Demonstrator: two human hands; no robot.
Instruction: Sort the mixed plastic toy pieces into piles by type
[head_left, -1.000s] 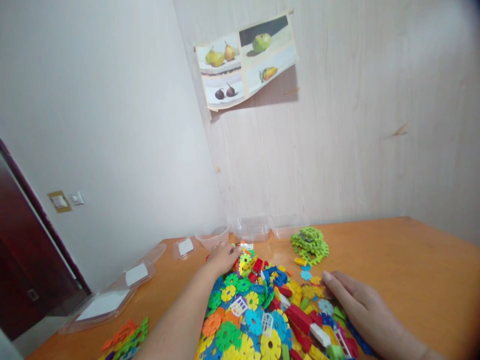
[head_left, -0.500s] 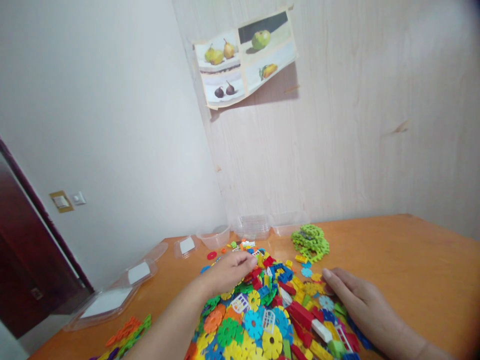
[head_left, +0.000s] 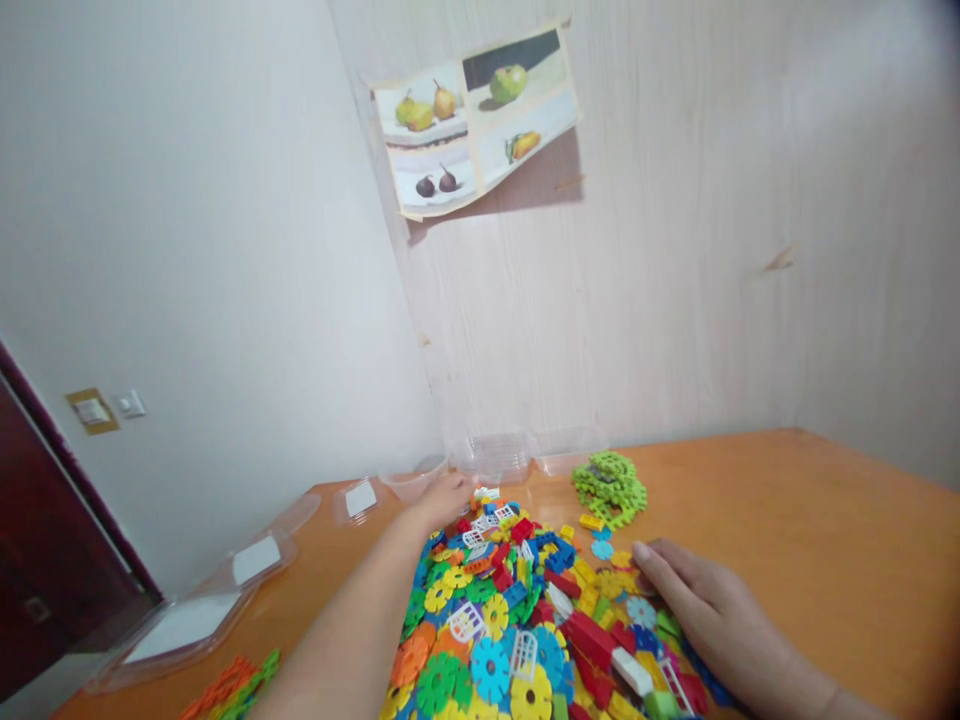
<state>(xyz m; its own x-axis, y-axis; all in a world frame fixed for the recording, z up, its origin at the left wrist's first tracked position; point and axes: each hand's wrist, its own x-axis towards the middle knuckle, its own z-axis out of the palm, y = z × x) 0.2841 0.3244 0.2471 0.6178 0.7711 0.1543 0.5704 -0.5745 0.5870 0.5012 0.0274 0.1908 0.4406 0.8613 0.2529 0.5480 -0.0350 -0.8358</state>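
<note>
A large heap of plastic toy pieces (head_left: 491,668) fills the near middle of the table, with notched discs and building blocks mixed together. My left hand (head_left: 448,498) is stretched to the heap's far end, beside a clear tub. Its fingers look drawn together; whatever they hold, if anything, is hidden. White lattice pieces (head_left: 501,516) lie just right of it. My right hand (head_left: 694,580) rests against the heap's right side, fingers extended and holding nothing I can see. Close to its thumb are an orange-yellow disc (head_left: 621,560) and a light-blue disc (head_left: 601,549).
Linked green pieces (head_left: 609,488) are piled at the back. Clear containers (head_left: 495,457) stand along the wall, including a tub (head_left: 405,482). Clear lids (head_left: 187,625) with white labels line the left edge. Orange and green strips (head_left: 232,690) lie at the near left.
My left hand has moved from over the middle of the heap to its far end, uncovering white lattice pieces. My right hand stays in place. The view has shifted slightly.
</note>
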